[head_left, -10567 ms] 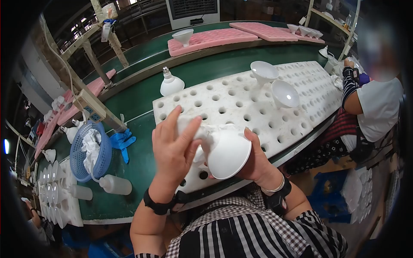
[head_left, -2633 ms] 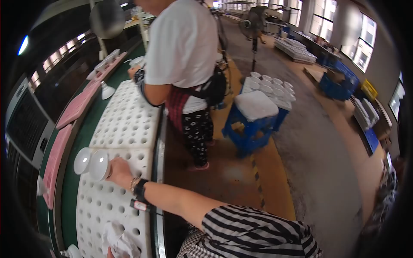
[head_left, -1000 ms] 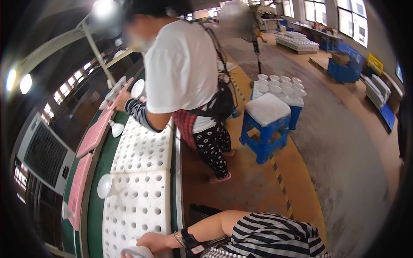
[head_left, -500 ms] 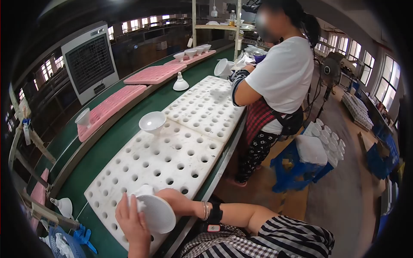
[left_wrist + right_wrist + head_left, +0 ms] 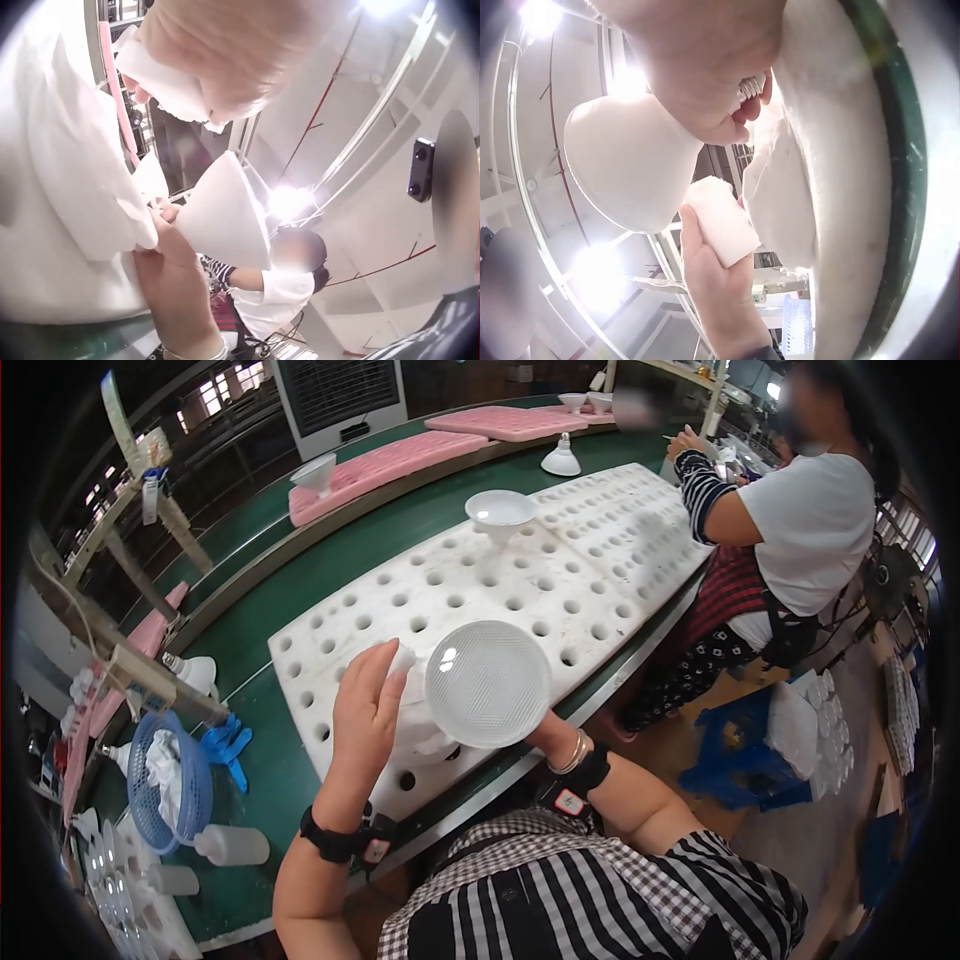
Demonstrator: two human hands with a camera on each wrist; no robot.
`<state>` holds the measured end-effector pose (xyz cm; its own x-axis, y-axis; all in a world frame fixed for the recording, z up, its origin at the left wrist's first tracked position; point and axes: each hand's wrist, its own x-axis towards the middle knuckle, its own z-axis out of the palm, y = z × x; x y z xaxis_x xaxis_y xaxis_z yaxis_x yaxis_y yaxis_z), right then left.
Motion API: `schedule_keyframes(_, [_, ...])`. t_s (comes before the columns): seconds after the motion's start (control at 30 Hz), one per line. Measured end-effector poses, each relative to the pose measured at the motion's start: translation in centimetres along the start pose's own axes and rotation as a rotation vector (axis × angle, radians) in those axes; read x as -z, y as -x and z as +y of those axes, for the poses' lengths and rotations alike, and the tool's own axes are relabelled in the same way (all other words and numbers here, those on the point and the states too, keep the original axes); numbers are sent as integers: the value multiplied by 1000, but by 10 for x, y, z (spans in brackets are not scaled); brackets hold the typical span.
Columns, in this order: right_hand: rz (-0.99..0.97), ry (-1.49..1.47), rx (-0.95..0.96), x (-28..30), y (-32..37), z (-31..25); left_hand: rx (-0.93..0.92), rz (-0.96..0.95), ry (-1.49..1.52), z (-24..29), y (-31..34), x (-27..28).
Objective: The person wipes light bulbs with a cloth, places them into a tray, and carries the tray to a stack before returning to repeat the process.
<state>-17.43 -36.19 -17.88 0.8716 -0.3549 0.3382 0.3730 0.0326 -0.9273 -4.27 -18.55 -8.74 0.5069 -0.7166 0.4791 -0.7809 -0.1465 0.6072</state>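
In the head view a white reflector lamp bulb (image 5: 488,683) is held up in front of the body, its round textured face turned toward the camera. My right hand (image 5: 550,735), mostly hidden behind the bulb, grips it by the neck; in the right wrist view the metal screw base (image 5: 750,88) shows beside the fingers. Close by on the left, my left hand (image 5: 365,710) holds a white cloth (image 5: 720,221), apart from the bulb in the right wrist view. Below both hands lies a white foam board (image 5: 455,580) with rows of holes, where another bulb (image 5: 500,512) stands face up.
At left are a blue basket (image 5: 165,780) with white cloth, a blue glove (image 5: 228,745) and a plastic bottle (image 5: 232,846). Pink foam boards (image 5: 390,465) line the back. Another person (image 5: 800,530) works at the right, near a blue stool (image 5: 745,745).
My right hand reached right, took one of two bulbs from the board and brought it before the body. Since half a second ago the bulb's face has turned up and the view swung left.
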Motion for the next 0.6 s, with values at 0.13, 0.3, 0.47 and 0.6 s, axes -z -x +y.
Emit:
schedule_keyframes(0.13, [28, 32, 56, -4, 2, 1, 125, 86, 229, 14, 3, 6])
schedule_keyframes(0.3, [41, 106, -103, -5, 2, -2, -518, 20, -277, 71, 14, 1])
schedule_keyframes(0.47, [58, 88, -112, -3, 1, -5, -449, 69, -322, 29, -5, -11])
schedule_keyframes(0.6, [3, 187, 134, 1, -1, 5, -41, 155, -133, 3, -3, -4])
